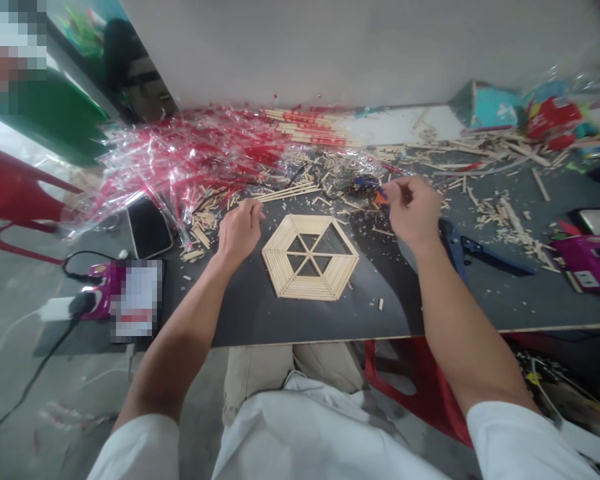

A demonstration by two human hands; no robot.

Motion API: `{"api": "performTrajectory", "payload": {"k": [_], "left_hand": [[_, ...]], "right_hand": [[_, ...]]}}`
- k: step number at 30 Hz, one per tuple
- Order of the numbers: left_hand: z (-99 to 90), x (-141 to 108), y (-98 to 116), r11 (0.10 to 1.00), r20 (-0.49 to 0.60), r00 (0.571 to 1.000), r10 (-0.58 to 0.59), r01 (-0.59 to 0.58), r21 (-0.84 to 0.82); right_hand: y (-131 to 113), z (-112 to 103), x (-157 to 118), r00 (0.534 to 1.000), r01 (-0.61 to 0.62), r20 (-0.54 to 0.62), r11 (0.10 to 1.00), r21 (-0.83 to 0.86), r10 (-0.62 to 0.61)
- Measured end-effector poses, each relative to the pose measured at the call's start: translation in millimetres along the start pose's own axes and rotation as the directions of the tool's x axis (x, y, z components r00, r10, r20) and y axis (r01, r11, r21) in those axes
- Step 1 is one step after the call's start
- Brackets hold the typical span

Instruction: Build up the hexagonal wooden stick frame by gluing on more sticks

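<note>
A hexagonal frame of pale wooden sticks (313,288) lies flat on the dark table in front of me. Stick strips fill most of its sections in rows, while spokes cross open gaps around the centre. My left hand (240,230) is closed just left of the frame, its fingertips beside several loose thin sticks (293,192); whatever it pinches is too small to make out. Up and right of the frame, my right hand (415,208) is pinched closed near a blue and orange object (379,195). Its fingers hide what they hold. A blue-handled cutting tool (497,257) rests beside my right forearm.
Clear-and-red plastic wrappers (205,157) pile at the back left, near bundled sticks (310,127). Stick scraps (510,223) litter the table. Phones (149,227) and a purple power strip (105,290) lie left; another purple strip (587,263) sits right. A red stool (20,193) stands left.
</note>
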State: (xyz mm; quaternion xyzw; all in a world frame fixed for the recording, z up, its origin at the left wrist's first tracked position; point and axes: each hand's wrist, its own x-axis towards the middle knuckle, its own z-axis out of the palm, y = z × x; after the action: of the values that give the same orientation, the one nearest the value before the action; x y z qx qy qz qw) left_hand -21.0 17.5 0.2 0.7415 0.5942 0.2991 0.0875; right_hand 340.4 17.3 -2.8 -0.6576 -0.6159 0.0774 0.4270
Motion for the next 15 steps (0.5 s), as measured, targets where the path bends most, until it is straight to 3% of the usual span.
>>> {"api": "performTrajectory", "payload": {"k": [9,15], "left_hand": [[-1.7,-2.1,5.9,0.996,-0.004,0.997,-0.077,0.077,0.041],[0.5,-3.1,6.9,0.997,-0.041,0.997,-0.061,0.063,0.046]], "right_hand": [[-16.3,5.9,-10.6,0.991,0.120,0.040,0.986,0.114,-0.126],[-13.0,9.7,-8.6,0.980,0.198,-0.022,0.952,0.231,-0.198]]}}
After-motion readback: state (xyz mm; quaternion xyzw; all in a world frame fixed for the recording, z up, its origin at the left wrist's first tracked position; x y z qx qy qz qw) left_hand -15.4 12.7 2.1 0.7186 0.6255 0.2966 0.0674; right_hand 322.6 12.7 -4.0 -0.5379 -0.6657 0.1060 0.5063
